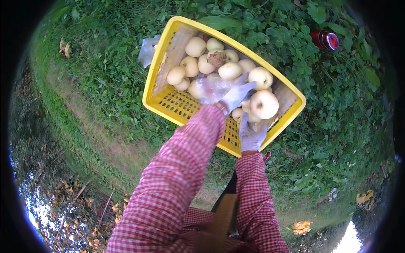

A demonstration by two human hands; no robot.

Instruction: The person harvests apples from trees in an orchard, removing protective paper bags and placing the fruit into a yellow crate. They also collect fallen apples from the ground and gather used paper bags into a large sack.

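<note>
A yellow plastic crate (221, 30) stands tilted in view, with pale yellow apples (195, 46) piled inside it. My left hand (235, 93), in a whitish glove, reaches into the crate among the fruit; its fingertips are near a pale apple (260, 78), and whether it grips anything cannot be told. Beside its wrist lies a crumpled clear plastic bag (210, 90). At the near right side of the crate my gloved right hand (252, 134) is spread with fingers up, just below a large apple (264, 104). One apple (217, 58) has a brown, rotten-looking patch.
Grass and leafy ground plants surround the crate. A red cylindrical container with a metal rim (329, 40) lies at the upper right. A clear plastic piece (148, 50) sits outside the crate's left edge. Dry leaves (301, 227) lie at the lower right.
</note>
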